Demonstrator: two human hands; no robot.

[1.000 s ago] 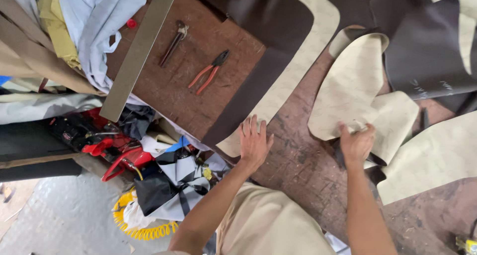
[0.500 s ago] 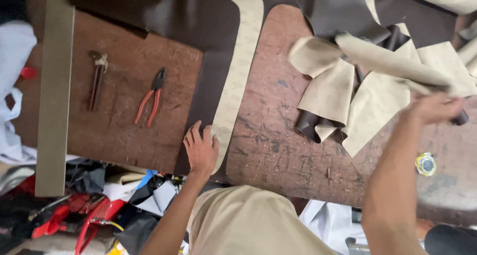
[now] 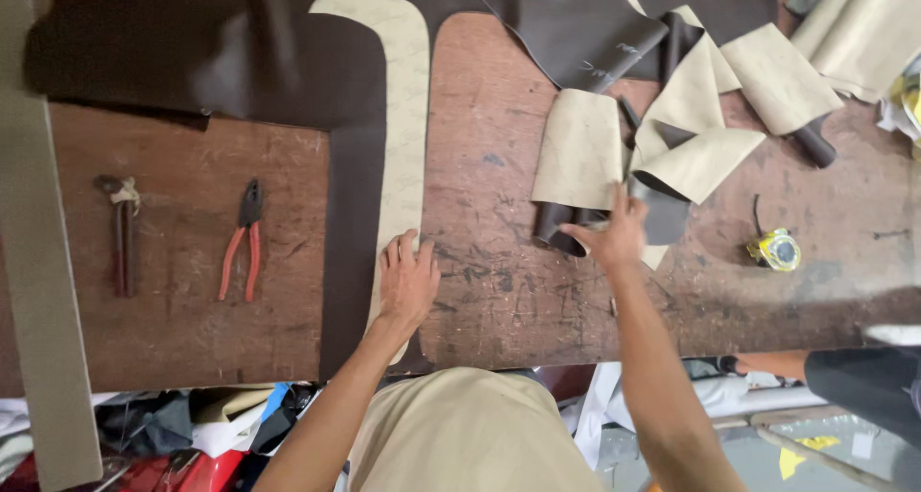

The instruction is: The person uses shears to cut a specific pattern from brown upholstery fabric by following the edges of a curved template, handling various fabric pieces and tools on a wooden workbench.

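Brown wooden surface [image 3: 499,291] holds big dark and tan leather sheets. Left hand [image 3: 408,283] lies flat, fingers spread, on a long tan leather strip [image 3: 403,137] near the front edge. Right hand [image 3: 610,235] pinches a folded tan leather piece [image 3: 585,152]. Orange-handled pliers [image 3: 243,243] lie well apart to the left.

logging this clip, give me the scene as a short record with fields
surface: worn wooden workbench
left hand: left hand flat on the long beige pattern strip
right hand: right hand, grip closed on a dark leather piece
tools: orange-handled pliers and pincers, both apart from the hands
other: yellow tape measure; curled beige and brown offcuts
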